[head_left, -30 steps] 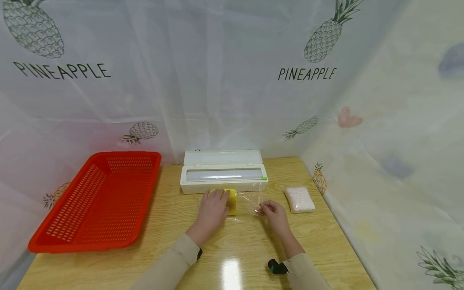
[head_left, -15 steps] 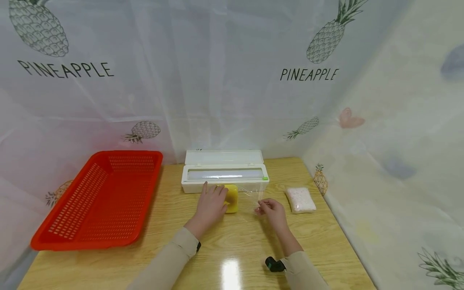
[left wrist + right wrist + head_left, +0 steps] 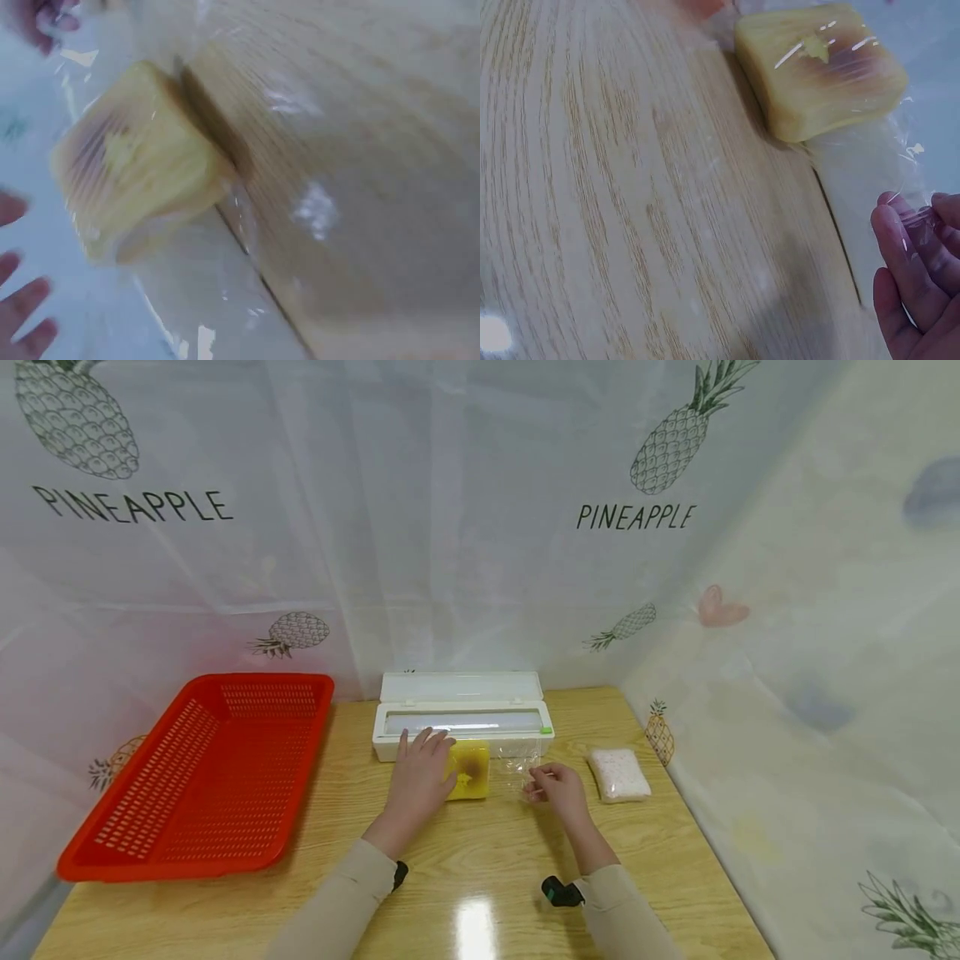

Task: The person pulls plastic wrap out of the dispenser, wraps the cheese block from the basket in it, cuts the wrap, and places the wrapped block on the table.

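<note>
A yellow, square, bread-like block point(image 3: 470, 768) with a brown patch and a small star stands on the table, against the front of the white cling film box point(image 3: 465, 749). Clear cling film point(image 3: 907, 154) covers it, wrinkled and shiny. My left hand point(image 3: 422, 777) is at the block's left side with its fingers spread; in the left wrist view its fingertips point(image 3: 34, 292) are apart from the block. To the right of the block, my right hand point(image 3: 558, 789) pinches the film's edge between thumb and fingers, as the right wrist view shows close up.
The box lid point(image 3: 461, 685) stands up at the back, with the film roll point(image 3: 465, 722) showing below it and a green slider point(image 3: 547, 730) at its right end. A red plastic basket point(image 3: 187, 862) is on the left. A pinkish-white wrapped block point(image 3: 619, 775) lies to the right.
My left hand has come off the top of the yellow block and shifted left, its fingers spreading, so more of the block shows. My right hand keeps its pinch on the film.
</note>
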A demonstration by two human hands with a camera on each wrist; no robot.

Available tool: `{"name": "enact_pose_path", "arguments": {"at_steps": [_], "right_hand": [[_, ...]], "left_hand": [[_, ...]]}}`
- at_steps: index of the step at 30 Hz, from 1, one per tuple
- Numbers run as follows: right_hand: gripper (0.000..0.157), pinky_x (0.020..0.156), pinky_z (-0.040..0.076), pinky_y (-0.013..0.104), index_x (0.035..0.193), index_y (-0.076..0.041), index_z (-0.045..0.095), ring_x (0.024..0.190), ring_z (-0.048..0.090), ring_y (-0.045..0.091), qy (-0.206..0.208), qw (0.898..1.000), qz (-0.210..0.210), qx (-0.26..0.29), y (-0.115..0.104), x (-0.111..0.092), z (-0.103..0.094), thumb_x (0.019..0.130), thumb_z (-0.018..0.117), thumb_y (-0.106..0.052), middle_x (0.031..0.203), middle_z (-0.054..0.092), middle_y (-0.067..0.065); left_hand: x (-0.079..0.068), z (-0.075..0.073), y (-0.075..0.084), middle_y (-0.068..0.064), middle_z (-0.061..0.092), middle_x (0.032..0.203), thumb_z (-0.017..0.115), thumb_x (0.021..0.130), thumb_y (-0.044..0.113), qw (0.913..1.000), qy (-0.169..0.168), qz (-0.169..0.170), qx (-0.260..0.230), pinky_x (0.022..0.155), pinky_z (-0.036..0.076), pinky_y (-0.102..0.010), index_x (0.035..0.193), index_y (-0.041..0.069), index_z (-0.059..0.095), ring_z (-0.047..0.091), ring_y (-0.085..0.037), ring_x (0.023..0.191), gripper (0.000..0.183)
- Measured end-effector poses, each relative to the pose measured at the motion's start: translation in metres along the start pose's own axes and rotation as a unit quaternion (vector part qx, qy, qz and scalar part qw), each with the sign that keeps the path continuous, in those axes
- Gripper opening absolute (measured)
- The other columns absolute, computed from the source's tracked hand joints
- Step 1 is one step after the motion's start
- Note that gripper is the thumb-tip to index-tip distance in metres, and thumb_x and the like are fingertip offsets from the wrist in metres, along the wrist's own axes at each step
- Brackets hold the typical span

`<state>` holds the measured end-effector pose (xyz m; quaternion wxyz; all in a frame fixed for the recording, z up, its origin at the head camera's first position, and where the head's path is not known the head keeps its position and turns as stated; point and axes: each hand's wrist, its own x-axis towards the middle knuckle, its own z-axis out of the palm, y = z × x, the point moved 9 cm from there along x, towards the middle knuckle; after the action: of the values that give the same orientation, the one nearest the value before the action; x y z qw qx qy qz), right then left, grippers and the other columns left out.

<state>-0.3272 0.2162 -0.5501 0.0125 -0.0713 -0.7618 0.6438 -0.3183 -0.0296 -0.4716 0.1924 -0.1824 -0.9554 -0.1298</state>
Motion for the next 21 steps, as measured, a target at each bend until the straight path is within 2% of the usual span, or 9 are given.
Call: {"name": "enact_pose_path", "arguments": {"at_steps": [2, 3, 5, 9, 10, 11, 13, 18, 21], "right_hand": [[0.02, 0.068, 0.058, 0.046, 0.102, 0.012, 0.064, 0.061, 0.068, 0.027, -0.003, 1.0, -0.001, -0.001, 0.0, 0.0, 0.0, 0.098, 0.058, -0.007, 0.076, 0.069, 0.019], [0.02, 0.068, 0.058, 0.046, 0.103, 0.012, 0.064, 0.062, 0.068, 0.028, -0.001, 1.0, -0.003, -0.002, 0.0, 0.001, 0.0, 0.098, 0.058, -0.007, 0.076, 0.069, 0.019], [0.021, 0.069, 0.057, 0.047, 0.104, 0.012, 0.064, 0.064, 0.068, 0.03, 0.004, 1.0, -0.006, -0.005, -0.001, 0.0, -0.003, 0.098, 0.058, -0.007, 0.077, 0.069, 0.019], [0.021, 0.068, 0.057, 0.047, 0.103, 0.013, 0.064, 0.067, 0.068, 0.033, 0.014, 1.0, -0.006, -0.011, 0.001, -0.002, -0.007, 0.098, 0.058, -0.006, 0.078, 0.068, 0.02], [0.021, 0.069, 0.057, 0.047, 0.102, 0.013, 0.064, 0.067, 0.068, 0.033, 0.012, 1.0, -0.006, -0.011, 0.001, -0.003, -0.007, 0.098, 0.058, -0.006, 0.078, 0.068, 0.02], [0.021, 0.069, 0.057, 0.047, 0.102, 0.013, 0.064, 0.067, 0.068, 0.033, 0.01, 1.0, -0.006, -0.012, 0.001, -0.003, -0.007, 0.098, 0.058, -0.006, 0.077, 0.068, 0.02], [0.021, 0.07, 0.057, 0.048, 0.102, 0.013, 0.065, 0.066, 0.068, 0.03, 0.007, 1.0, -0.005, -0.013, 0.002, -0.003, -0.006, 0.097, 0.058, -0.006, 0.077, 0.069, 0.019], [0.02, 0.068, 0.057, 0.046, 0.103, 0.013, 0.065, 0.062, 0.066, 0.023, -0.002, 1.0, -0.009, -0.011, 0.004, -0.003, -0.002, 0.097, 0.058, -0.005, 0.076, 0.069, 0.019], [0.02, 0.068, 0.058, 0.045, 0.103, 0.013, 0.065, 0.063, 0.067, 0.024, -0.01, 1.0, -0.01, -0.01, 0.005, -0.002, 0.001, 0.097, 0.058, -0.005, 0.078, 0.069, 0.02]], "left_hand": [[-0.012, -0.016, -0.019, -0.009, 0.055, 0.135, 0.072, 0.088, 0.027, 0.9921, 0.058, -0.06, -0.094, 0.11, 0.021, -0.058, 0.128, 0.007, 0.058, 0.043, -0.032, 0.129, 0.047], [-0.019, -0.021, -0.03, -0.011, 0.055, 0.134, 0.069, 0.09, 0.024, 0.9798, 0.086, -0.095, -0.153, 0.108, 0.025, -0.058, 0.129, 0.005, 0.058, 0.044, -0.033, 0.127, 0.045], [-0.035, -0.018, -0.055, -0.011, 0.055, 0.133, 0.063, 0.096, 0.026, 0.9331, 0.12, -0.171, -0.293, 0.106, 0.029, -0.055, 0.132, 0.005, 0.055, 0.045, -0.032, 0.125, 0.042], [-0.061, 0.012, -0.086, -0.012, 0.053, 0.136, 0.05, 0.102, 0.04, 0.8141, 0.106, -0.294, -0.489, 0.106, 0.033, -0.051, 0.14, 0.007, 0.048, 0.044, -0.03, 0.127, 0.051], [-0.065, 0.02, -0.089, -0.012, 0.052, 0.136, 0.05, 0.101, 0.041, 0.7975, 0.088, -0.309, -0.511, 0.106, 0.033, -0.051, 0.141, 0.007, 0.047, 0.044, -0.03, 0.128, 0.053], [-0.067, 0.026, -0.089, -0.012, 0.053, 0.137, 0.054, 0.1, 0.039, 0.7913, 0.069, -0.316, -0.519, 0.106, 0.033, -0.052, 0.142, 0.007, 0.046, 0.044, -0.031, 0.129, 0.053], [-0.066, 0.035, -0.086, -0.014, 0.054, 0.137, 0.066, 0.095, 0.031, 0.8056, 0.031, -0.307, -0.506, 0.106, 0.033, -0.055, 0.142, 0.007, 0.048, 0.043, -0.034, 0.129, 0.056], [-0.06, 0.05, -0.077, -0.012, 0.062, 0.127, 0.084, 0.078, 0.02, 0.8695, -0.034, -0.251, -0.424, 0.101, 0.038, -0.056, 0.128, 0.008, 0.062, 0.048, -0.036, 0.123, 0.056], [-0.061, 0.053, -0.08, -0.009, 0.069, 0.111, 0.084, 0.077, 0.017, 0.8893, -0.032, -0.235, -0.391, 0.093, 0.046, -0.05, 0.108, 0.008, 0.073, 0.058, -0.033, 0.111, 0.035]]}}
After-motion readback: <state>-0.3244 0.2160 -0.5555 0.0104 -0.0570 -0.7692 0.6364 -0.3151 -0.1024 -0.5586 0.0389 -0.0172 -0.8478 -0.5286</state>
